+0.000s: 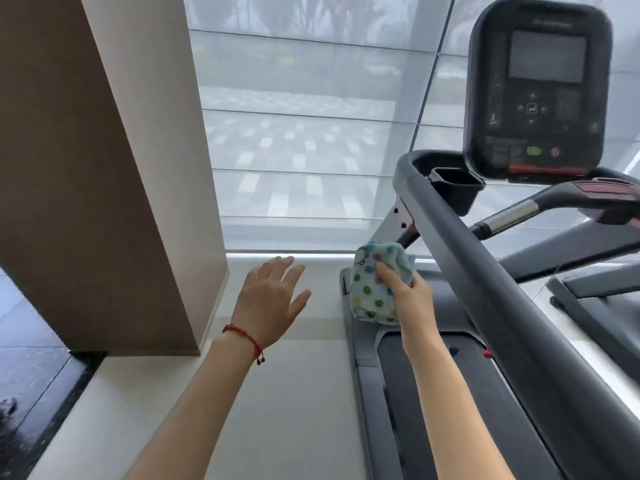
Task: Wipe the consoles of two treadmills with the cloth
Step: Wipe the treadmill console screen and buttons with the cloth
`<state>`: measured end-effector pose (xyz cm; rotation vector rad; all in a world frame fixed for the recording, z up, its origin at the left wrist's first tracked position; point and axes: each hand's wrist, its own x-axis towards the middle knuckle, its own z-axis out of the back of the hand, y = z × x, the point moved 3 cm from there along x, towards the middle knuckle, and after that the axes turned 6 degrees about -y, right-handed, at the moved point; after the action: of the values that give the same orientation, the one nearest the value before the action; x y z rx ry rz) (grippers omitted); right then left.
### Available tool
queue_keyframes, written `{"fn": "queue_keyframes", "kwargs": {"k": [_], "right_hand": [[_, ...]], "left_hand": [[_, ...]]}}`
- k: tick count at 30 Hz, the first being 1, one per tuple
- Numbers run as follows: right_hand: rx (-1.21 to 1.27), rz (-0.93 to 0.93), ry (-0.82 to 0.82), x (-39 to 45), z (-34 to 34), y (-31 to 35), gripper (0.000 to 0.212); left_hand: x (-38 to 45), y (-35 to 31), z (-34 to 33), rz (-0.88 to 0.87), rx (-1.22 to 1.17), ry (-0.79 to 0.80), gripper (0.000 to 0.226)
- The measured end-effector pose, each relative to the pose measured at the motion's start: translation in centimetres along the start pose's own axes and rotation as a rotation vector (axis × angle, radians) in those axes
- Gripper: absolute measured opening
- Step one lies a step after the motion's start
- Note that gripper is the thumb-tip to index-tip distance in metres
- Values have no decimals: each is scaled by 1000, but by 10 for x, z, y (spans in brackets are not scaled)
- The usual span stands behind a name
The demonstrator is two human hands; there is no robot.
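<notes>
A black treadmill console [536, 88] with a dark screen and buttons stands at the upper right. My right hand [410, 299] grips a folded light-blue cloth with coloured dots [375, 282], held low and left of the console, just beside the grey side handrail [485, 268]. The cloth touches neither console nor rail. My left hand [268, 301] is out in front with fingers spread, holding nothing, a red string bracelet on its wrist. Only one treadmill's console is in view.
A brown and beige pillar [104, 168] rises at the left. A wide window with a translucent blind [301, 133] fills the back. The treadmill belt [415, 393] runs below my right arm. Pale floor [277, 393] lies between pillar and treadmill.
</notes>
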<state>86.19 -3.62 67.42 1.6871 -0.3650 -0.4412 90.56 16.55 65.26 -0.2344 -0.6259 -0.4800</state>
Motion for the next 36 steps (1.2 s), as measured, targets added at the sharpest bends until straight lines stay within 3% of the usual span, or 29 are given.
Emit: {"fn": "queue_keyframes", "kwargs": {"k": [12,25,31,36], "right_hand": [[-31,48,-147,158,-20,42,24],[62,68,-147,317,-24,111,34],[66,79,-169,381,-25,144,27],[16,140,-243,430,-15,168,26]], "left_hand": [[159,29,-88,-51,-109,34,53],[315,-1,-147,-47,-176,-31,46],[390,-9,-172,-146,-196,-65,52],[451,-22,-199,-217,-268,-108,40]]}}
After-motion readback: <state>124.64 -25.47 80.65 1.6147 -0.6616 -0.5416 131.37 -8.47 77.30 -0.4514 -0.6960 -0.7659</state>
